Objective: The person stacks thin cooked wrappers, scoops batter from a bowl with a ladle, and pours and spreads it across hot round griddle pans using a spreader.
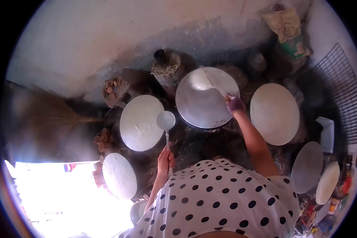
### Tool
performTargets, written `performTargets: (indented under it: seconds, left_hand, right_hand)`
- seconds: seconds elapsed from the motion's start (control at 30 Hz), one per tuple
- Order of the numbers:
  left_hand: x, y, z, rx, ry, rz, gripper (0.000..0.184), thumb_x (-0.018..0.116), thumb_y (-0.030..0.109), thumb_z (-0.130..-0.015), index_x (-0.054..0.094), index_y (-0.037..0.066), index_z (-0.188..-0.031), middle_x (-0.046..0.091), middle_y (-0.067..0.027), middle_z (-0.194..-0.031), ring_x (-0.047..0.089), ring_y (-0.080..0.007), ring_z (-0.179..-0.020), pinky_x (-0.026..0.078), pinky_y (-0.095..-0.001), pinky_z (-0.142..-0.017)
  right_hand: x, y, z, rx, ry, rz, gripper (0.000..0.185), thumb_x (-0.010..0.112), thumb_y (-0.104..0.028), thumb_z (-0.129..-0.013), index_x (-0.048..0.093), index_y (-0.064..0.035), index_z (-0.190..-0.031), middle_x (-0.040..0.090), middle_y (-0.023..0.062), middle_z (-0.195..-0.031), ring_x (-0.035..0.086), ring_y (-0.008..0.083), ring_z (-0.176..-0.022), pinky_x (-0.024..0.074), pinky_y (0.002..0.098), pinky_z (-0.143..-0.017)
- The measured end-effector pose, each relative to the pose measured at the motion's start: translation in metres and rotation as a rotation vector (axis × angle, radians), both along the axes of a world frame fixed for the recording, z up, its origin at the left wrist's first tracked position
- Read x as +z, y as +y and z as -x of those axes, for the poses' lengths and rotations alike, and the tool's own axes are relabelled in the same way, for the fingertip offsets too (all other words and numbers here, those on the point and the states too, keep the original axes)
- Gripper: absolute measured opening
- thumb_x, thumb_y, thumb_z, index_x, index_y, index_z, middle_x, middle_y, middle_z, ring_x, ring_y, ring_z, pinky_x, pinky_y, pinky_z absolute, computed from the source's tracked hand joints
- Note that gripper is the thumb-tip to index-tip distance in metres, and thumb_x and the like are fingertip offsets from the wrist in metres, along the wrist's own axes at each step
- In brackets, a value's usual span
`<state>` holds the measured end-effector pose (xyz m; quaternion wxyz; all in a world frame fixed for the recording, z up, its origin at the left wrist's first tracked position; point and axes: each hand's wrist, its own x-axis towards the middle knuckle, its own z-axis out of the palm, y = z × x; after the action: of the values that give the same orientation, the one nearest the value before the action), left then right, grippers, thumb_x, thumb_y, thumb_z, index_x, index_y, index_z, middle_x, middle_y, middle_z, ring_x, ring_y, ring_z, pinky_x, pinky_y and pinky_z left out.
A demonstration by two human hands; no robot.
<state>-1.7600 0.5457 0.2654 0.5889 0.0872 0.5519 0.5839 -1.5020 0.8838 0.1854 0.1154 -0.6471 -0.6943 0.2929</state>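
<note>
My left hand (165,159) is closed around the handle of a ladle (166,120). The ladle's round bowl overlaps the edge of a white-coated round plate (141,129). My right hand (235,104) reaches forward and grips a pale spreader (219,89), whose far end is at a patch of white batter (200,80). That patch lies on the back part of a large round griddle (204,109), where the front shows bare grey metal. Right of the griddle is another round plate (275,115) with a pale, even surface.
A white round (119,176) stands at the lower left, beside bright light. More discs, one grey (307,167) and one cream (328,182), are at the right. A wire rack (337,83) leans by the wall. Behind the griddle stands a straw-topped stump-like object (166,69).
</note>
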Motion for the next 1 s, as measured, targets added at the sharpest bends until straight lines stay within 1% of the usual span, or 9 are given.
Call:
performTargets:
  seconds: [0.17, 0.3, 0.43, 0.6, 0.67, 0.7, 0.83, 0.93, 1.0]
  left_hand:
    - [0.005, -0.001, -0.019, 0.039, -0.03, 0.04, 0.036, 0.036, 0.019, -0.1, 0.044, 0.013, -0.134, 0.035, 0.0023, -0.06, 0.036, -0.0094, -0.041, 0.034, -0.025, -0.037]
    - [0.003, -0.006, -0.029, 0.071, -0.053, 0.012, 0.036, 0.036, 0.018, -0.1, 0.044, 0.013, -0.134, 0.036, 0.0018, -0.061, 0.036, -0.0093, -0.041, 0.035, -0.0252, -0.039]
    - [0.001, -0.012, -0.04, 0.116, -0.11, 0.055, 0.036, 0.036, 0.018, -0.1, 0.043, 0.013, -0.135, 0.036, 0.0013, -0.062, 0.036, -0.0097, -0.043, 0.036, -0.0255, -0.041]
    - [-0.005, -0.017, -0.047, 0.137, -0.17, 0.007, 0.036, 0.035, 0.018, -0.1, 0.044, 0.013, -0.135, 0.038, 0.001, -0.062, 0.036, -0.0102, -0.043, 0.036, -0.0254, -0.041]
    - [-0.006, -0.017, -0.051, 0.139, -0.161, -0.018, 0.036, 0.035, 0.017, -0.1, 0.044, 0.012, -0.135, 0.038, 0.0008, -0.063, 0.036, -0.0103, -0.043, 0.036, -0.0253, -0.041]
    - [-0.003, -0.019, -0.054, 0.163, -0.166, -0.009, 0.036, 0.035, 0.017, -0.1, 0.044, 0.012, -0.135, 0.038, 0.0007, -0.062, 0.036, -0.0103, -0.043, 0.036, -0.0254, -0.041]
    - [-0.001, -0.018, -0.061, 0.198, -0.17, 0.04, 0.036, 0.034, 0.018, -0.101, 0.043, 0.012, -0.134, 0.039, 0.0004, -0.062, 0.036, -0.0105, -0.042, 0.036, -0.0256, -0.041]
    - [-0.002, -0.018, -0.062, 0.185, -0.169, 0.022, 0.036, 0.034, 0.018, -0.101, 0.043, 0.012, -0.134, 0.039, 0.0006, -0.062, 0.037, -0.0105, -0.042, 0.036, -0.0251, -0.04]
    - [-0.004, -0.018, -0.063, 0.169, -0.131, -0.018, 0.036, 0.035, 0.018, -0.1, 0.043, 0.012, -0.135, 0.039, 0.0006, -0.062, 0.037, -0.0104, -0.043, 0.036, -0.0249, -0.04]
  right_hand:
    - [-0.035, 0.02, 0.008, 0.359, 0.233, 0.027, 0.04, 0.055, -0.038, -0.084, 0.062, -0.0159, -0.117, 0.064, 0.0153, -0.108, 0.062, 0.033, -0.1, 0.0481, 0.0392, -0.087]
    - [0.013, 0.014, -0.017, 0.016, 0.158, -0.022, 0.035, 0.055, -0.037, -0.085, 0.063, -0.021, -0.115, 0.064, 0.0134, -0.109, 0.061, 0.0337, -0.1, 0.048, 0.0399, -0.087]
    - [0.007, 0.011, 0.008, 0.136, -0.01, -0.029, 0.033, 0.054, -0.034, -0.086, 0.061, -0.0264, -0.117, 0.065, 0.014, -0.106, 0.061, 0.0336, -0.101, 0.0474, 0.0418, -0.088]
    - [-0.066, 0.033, 0.004, 0.401, 0.188, 0.025, 0.036, 0.057, -0.032, -0.083, 0.062, -0.0257, -0.118, 0.065, 0.0143, -0.107, 0.062, 0.0338, -0.099, 0.0486, 0.0402, -0.086]
    - [-0.097, 0.054, -0.008, 0.299, 0.291, -0.133, 0.037, 0.056, -0.03, -0.083, 0.062, -0.0234, -0.119, 0.065, 0.0137, -0.109, 0.062, 0.0338, -0.098, 0.0493, 0.0395, -0.085]
    - [-0.065, 0.049, -0.007, 0.132, 0.318, -0.039, 0.038, 0.056, -0.031, -0.083, 0.062, -0.0193, -0.118, 0.064, 0.0131, -0.11, 0.062, 0.0337, -0.1, 0.0488, 0.0402, -0.085]
    - [-0.015, 0.033, 0.012, 0.34, -0.067, 0.047, 0.04, 0.054, -0.034, -0.086, 0.061, -0.0131, -0.118, 0.064, 0.0138, -0.111, 0.06, 0.0328, -0.104, 0.0478, 0.0409, -0.087]
    - [-0.015, 0.026, 0.002, 0.462, 0.246, 0.196, 0.044, 0.052, -0.038, -0.087, 0.061, -0.0085, -0.117, 0.064, 0.0168, -0.11, 0.061, 0.0318, -0.103, 0.0481, 0.0395, -0.087]
    - [-0.023, 0.039, -0.008, 0.459, 0.224, 0.28, 0.044, 0.054, -0.036, -0.087, 0.062, -0.0048, -0.116, 0.064, 0.0197, -0.11, 0.062, 0.0307, -0.103, 0.0483, 0.0378, -0.087]
